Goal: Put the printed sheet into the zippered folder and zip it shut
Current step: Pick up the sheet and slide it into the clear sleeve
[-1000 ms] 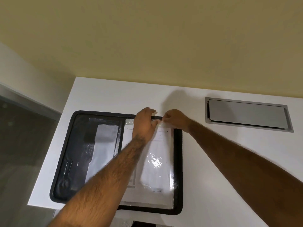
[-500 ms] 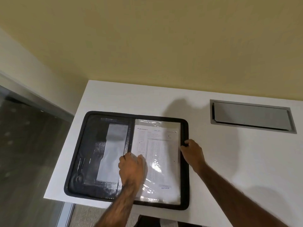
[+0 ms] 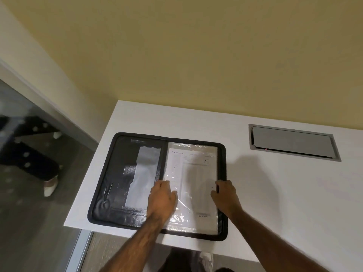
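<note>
Left hand (image 3: 162, 200) presses printed sheet (image 3: 194, 173), right hand (image 3: 225, 196) grips zippered folder (image 3: 115, 173) edge

Both my forearms reach forward — left hand (image 3: 162, 199) palm-down, fingers pressing; right hand (image 3: 225, 195) curled on the zippered folder (image 3: 222, 158) edge.

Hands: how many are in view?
2. The left hand lies on the printed sheet beside the spine; the right hand holds the right edge of the folder.
</note>
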A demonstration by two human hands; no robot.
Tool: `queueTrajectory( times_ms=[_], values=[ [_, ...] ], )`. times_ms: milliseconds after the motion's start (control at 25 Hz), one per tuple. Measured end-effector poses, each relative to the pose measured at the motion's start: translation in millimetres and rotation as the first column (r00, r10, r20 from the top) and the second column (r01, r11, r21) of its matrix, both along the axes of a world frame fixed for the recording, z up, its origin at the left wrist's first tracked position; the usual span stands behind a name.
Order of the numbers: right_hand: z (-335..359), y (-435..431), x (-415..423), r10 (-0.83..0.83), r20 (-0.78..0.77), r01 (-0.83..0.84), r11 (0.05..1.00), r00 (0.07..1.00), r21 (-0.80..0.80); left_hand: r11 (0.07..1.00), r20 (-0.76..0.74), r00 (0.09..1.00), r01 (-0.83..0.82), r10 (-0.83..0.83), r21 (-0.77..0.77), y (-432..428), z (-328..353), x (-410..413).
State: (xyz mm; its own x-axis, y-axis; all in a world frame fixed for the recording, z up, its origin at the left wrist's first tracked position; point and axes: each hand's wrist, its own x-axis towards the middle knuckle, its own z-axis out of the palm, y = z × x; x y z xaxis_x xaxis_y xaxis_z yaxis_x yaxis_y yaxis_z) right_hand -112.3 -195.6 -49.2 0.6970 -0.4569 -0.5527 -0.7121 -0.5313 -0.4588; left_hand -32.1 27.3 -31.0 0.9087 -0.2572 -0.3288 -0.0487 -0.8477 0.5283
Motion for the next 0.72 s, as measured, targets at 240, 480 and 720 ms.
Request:
queueTrajectory(
  times_ms=[240, 480, 720],
  values=[
    [-2.4, 25.6, -35.0, 0.296, 0.007, -0.291, 0.943, 0.955, -0.162, 0.922, 0.05, 0.953, -0.301, 0.298, 0.244, 111.8, -23.8, -31.7],
    [-0.2, 30.1, -52.4, 0.343, 0.011, -0.338, 0.93, 0.939, -0.141, 0.636, -0.163, 0.633, -0.771, 0.757, -0.04, 163.6, -9.8, -16.0],
    [2.4, 34.3, -52.7, 0.22, 0.035, -0.218, 0.975, 0.975, -0.049, 0.585, -0.219, 0.565, -0.81, 0.796, 0.038, 191.1, -16.2, 9.5]
  ],
)
